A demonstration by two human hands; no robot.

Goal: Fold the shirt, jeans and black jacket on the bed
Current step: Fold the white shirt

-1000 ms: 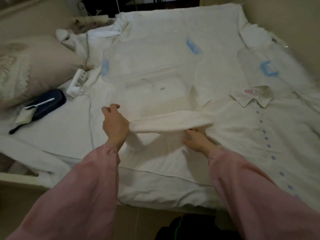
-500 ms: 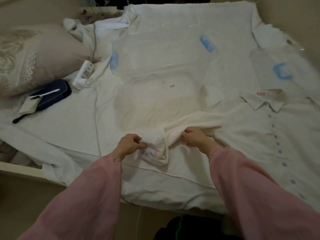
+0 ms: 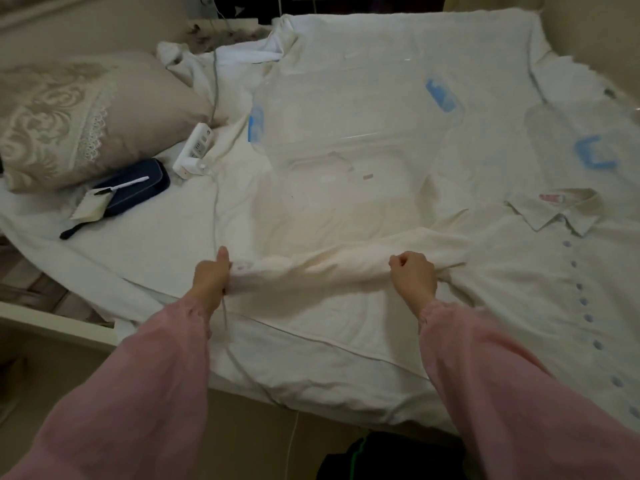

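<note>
- The shirt lies face up on the right part of the bed. It is buttoned, with its collar pointing away from the person, so the body is already flat enough to fold over.
- One sleeve runs leftward from the shirt's shoulder across the sheet and is drawn into a fairly straight band between the two hands.
- The left hand grips the cuff end with its fingers curled round the cloth and its thumb up. The right hand is a fist bunching the sleeve close to the shoulder seam.
- The hands are well apart, probably so the pull takes out slack and creases before the sleeve is laid across the shirt's front.
- A clear storage box with blue clips sits further back on the bed. Its lid lies beside the collar, possibly to take the folded clothes.
- A pillow, a navy pouch and a white power strip lie to the left, apart from the folding area.
- No jeans or black jacket can be made out on the bed. A dark bundle lies below the bed's edge, and I cannot tell what it is.
</note>
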